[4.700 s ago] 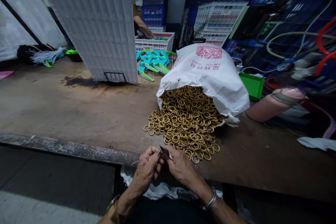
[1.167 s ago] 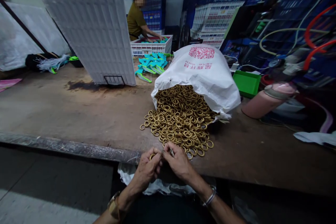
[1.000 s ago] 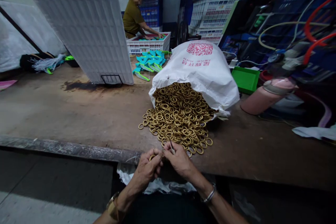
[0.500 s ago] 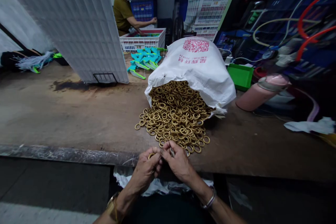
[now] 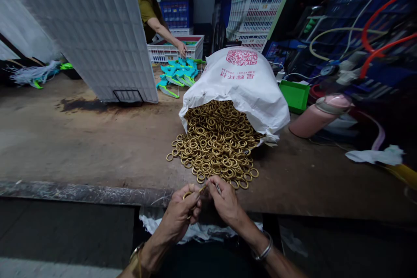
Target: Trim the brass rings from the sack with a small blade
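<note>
My left hand (image 5: 180, 213) is closed in a pinch on a brass ring (image 5: 186, 194) at the near edge of the workbench. My right hand (image 5: 225, 202) is closed on a small thin metal tool (image 5: 217, 187), its tip close to the ring. Both hands meet just in front of a heap of brass rings (image 5: 215, 144) that spills out of a white sack (image 5: 241, 84) lying on its side. A white plastic bag (image 5: 198, 231) lies under my hands, over my lap.
A tall white ribbed panel (image 5: 97, 30) stands at the back left. Another person (image 5: 153, 8) reaches toward teal parts (image 5: 177, 76) beside a white crate (image 5: 176, 50). A green tray (image 5: 295, 95), a pink cylinder (image 5: 317, 115), hoses and stacked crates (image 5: 257, 17) fill the right.
My hands stay together at the bench edge, working the ring; my right hand has shifted slightly. My view turned a little to the right. The other person has leaned forward and reached down to the teal parts.
</note>
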`<state>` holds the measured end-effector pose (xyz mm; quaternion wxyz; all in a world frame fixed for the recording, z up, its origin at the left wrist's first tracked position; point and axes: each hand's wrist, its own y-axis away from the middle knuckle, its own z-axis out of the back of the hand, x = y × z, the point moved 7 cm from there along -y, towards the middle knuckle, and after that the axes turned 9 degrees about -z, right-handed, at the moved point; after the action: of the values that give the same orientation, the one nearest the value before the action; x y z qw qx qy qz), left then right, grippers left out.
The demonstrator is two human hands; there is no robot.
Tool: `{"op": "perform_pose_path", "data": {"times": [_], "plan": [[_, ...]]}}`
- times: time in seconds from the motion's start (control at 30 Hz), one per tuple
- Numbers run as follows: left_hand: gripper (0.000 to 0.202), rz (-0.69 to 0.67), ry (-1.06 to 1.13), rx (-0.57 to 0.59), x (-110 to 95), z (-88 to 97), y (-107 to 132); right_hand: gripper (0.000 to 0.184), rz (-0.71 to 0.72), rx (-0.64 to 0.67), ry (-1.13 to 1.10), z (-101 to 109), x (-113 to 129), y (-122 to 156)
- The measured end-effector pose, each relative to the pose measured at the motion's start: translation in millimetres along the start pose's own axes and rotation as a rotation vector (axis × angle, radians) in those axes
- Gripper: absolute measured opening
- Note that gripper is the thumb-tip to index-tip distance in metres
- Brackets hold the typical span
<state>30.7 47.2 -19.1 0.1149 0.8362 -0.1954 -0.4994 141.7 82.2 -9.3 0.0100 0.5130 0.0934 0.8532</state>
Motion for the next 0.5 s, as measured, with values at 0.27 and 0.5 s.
{"op": "perform_pose_path", "data": {"times": [0.27, 0.5], "plan": [[0.031, -0.061, -0.045, -0.020, -2.1, 1.2, 0.0, 0.033, 0.071, 0.106, 0.579, -11.4, 9.4, 19.1], [0.031, 0.082, -0.194, 0.107, 9.6, 1.8, 21.5, 0.029, -0.077, -0.122, 0.738, 24.1, -4.4, 17.3]]}}
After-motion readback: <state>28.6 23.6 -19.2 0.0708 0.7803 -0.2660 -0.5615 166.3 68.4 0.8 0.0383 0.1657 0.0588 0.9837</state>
